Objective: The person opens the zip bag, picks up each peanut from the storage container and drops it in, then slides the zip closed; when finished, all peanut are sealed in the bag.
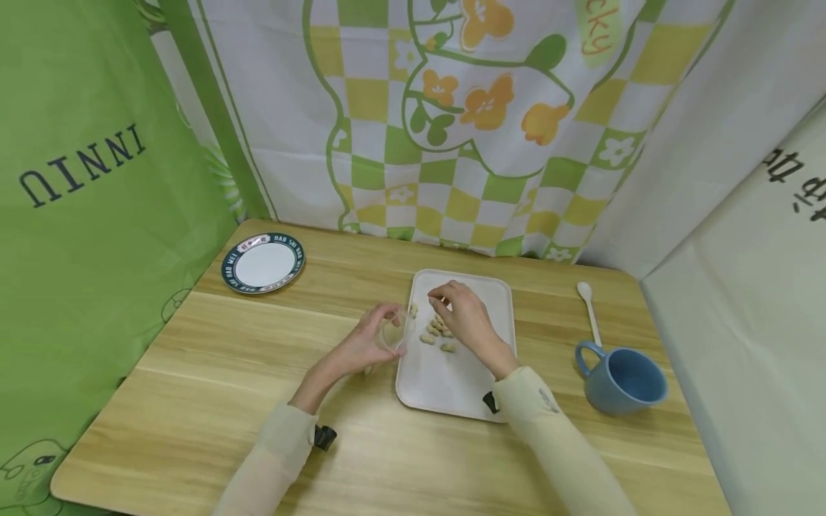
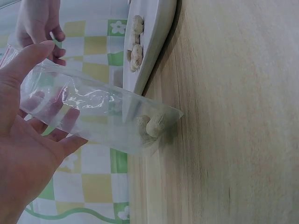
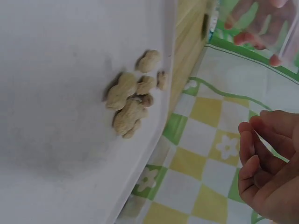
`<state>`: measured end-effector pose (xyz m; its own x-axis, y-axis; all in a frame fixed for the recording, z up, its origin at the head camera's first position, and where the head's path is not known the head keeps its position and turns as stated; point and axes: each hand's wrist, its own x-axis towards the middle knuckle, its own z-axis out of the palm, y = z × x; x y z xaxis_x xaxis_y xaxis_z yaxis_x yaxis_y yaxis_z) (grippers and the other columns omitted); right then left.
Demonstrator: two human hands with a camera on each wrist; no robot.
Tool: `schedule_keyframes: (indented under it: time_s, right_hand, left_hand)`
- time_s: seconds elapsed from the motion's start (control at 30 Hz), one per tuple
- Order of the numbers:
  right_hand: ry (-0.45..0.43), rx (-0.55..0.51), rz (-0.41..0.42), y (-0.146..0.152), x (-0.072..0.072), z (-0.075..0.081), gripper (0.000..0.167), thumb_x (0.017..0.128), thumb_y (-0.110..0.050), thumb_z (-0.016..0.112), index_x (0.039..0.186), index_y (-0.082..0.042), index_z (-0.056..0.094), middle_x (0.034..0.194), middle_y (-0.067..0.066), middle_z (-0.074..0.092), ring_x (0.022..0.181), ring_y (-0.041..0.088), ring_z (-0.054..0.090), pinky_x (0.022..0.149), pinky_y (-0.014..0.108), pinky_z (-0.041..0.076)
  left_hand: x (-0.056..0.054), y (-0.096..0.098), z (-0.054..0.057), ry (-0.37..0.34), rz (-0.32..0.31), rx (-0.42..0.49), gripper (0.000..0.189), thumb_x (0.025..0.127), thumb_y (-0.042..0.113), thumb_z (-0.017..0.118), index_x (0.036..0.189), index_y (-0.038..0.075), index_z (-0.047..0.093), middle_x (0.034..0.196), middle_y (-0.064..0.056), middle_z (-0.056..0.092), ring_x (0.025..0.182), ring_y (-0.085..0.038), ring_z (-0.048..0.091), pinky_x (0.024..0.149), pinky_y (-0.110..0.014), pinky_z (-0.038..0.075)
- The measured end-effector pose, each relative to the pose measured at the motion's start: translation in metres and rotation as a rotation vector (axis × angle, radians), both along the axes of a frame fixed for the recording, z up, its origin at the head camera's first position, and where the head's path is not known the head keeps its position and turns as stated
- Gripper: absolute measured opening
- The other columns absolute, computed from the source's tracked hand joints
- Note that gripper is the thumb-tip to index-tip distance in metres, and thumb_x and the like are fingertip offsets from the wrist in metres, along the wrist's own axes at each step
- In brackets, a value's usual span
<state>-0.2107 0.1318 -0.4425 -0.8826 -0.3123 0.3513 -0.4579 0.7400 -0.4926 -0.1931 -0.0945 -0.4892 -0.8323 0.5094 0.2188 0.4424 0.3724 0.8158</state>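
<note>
My left hand point(image 1: 369, 338) holds a clear plastic bag point(image 2: 103, 112) near its mouth. The bag hangs slanted beside the tray, its lower corner right at the table. A couple of peanuts point(image 2: 155, 125) lie at the bottom of it. My right hand point(image 1: 461, 315) is raised over the far part of the white tray point(image 1: 439, 383); its fingers are loosely bent, thumb and fingertips close together, with nothing visible between them in the right wrist view. Below it, several unshelled peanuts point(image 3: 122, 91) lie in a loose group on the tray.
A plate point(image 1: 263, 264) with a dark patterned rim lies at the back left of the wooden table point(image 1: 213, 401). To the right of the tray stand a blue mug point(image 1: 616, 387) and a white spoon point(image 1: 589, 308). Printed curtains hang behind and at the sides.
</note>
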Motion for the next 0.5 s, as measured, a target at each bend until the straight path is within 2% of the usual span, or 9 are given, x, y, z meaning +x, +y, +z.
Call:
schedule_keyframes:
  time_s: [0.23,0.5]
  right_hand:
    - [-0.189,0.119,0.007,-0.012,-0.02,-0.012,0.018,0.092,-0.009,0.064,0.108,-0.005,0.071,0.095,0.006,0.064,0.088,0.021,0.061,0.07,0.034,0.052]
    - [-0.25,0.183,-0.022,-0.031,-0.041,-0.027,0.022,0.093,-0.011,0.064,0.112,-0.002,0.069,0.097,0.009,0.064,0.091,0.024,0.061,0.076,0.037,0.053]
  left_hand:
    - [0.001,-0.002,-0.002,0.036,-0.006,0.001,0.079,0.071,0.008,0.082,0.137,0.004,0.038,0.113,-0.006,0.051,0.114,-0.026,0.047,0.103,-0.05,0.037]
    - [0.003,-0.004,-0.001,0.052,-0.013,0.005,0.078,0.071,0.008,0.082,0.136,0.007,0.039,0.113,-0.007,0.052,0.115,-0.026,0.046,0.103,-0.049,0.037]
